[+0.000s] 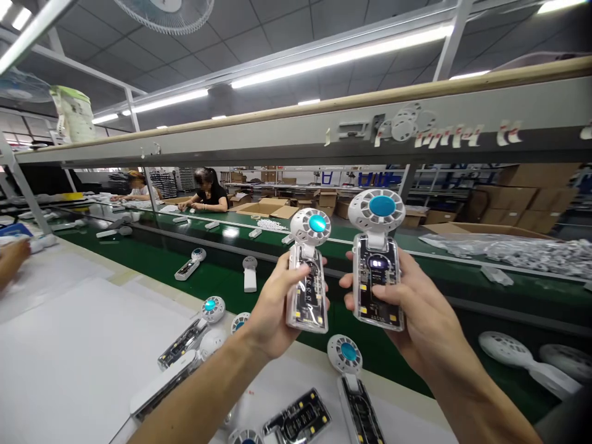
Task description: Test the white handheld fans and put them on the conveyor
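Observation:
My left hand (272,308) is wrapped round a small handheld fan (309,271) with a clear handle and a white round head with a teal centre. My right hand (416,308) grips a second fan of the same kind (377,259), held upright beside the first, with a small lit spot on its handle. Both fans are raised above the near edge of the green conveyor belt (152,262). Several more fans lie below on the white table (69,345), one of them (351,376) directly under my hands.
More fans (190,264) lie along the conveyor belt, and white ones (522,361) at the right. Across the belt, two people (208,191) work at a bench with cardboard boxes (268,206). Another person's hand (12,259) shows at the left edge. A shelf (324,129) runs overhead.

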A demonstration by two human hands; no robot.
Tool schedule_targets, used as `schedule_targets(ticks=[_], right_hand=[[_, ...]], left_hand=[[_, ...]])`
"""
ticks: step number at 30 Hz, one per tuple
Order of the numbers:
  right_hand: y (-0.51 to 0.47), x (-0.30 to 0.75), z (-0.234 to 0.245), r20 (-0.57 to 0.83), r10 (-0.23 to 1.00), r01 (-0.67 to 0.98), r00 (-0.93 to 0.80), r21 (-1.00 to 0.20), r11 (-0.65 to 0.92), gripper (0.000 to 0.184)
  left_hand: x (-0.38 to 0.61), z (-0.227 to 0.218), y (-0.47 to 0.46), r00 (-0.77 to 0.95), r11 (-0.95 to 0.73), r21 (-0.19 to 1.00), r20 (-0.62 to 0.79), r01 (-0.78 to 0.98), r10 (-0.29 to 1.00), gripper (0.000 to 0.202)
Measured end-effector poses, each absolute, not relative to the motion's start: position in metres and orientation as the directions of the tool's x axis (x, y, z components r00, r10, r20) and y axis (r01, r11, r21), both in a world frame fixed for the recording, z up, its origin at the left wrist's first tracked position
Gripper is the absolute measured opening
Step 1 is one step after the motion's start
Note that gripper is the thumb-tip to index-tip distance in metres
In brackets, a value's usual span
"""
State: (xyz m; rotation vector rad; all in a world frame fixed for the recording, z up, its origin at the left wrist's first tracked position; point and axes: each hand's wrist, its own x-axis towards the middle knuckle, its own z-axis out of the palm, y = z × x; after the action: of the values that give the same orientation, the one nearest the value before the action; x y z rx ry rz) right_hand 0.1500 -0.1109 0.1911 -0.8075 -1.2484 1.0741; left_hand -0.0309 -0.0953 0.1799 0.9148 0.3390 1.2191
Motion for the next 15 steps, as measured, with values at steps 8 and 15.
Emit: schedule_targets(ticks=[8, 15], right_hand=[[-0.121, 0.162, 0.2, 0.349, 0.935, -0.199, 0.064, -0.914, 0.355, 0.066], [-0.117, 0.173, 0.2, 0.417, 0.902, -0.19, 0.107, -0.882, 0.431, 0.057]], left_hand=[[-0.044, 0.187, -0.102, 0.526, 0.206, 0.664, 0.325, -0.718, 0.786, 0.051], [-0.047, 0.188, -0.108, 0.586, 0.247, 0.631, 0.409, -0.736, 0.7, 0.061]])
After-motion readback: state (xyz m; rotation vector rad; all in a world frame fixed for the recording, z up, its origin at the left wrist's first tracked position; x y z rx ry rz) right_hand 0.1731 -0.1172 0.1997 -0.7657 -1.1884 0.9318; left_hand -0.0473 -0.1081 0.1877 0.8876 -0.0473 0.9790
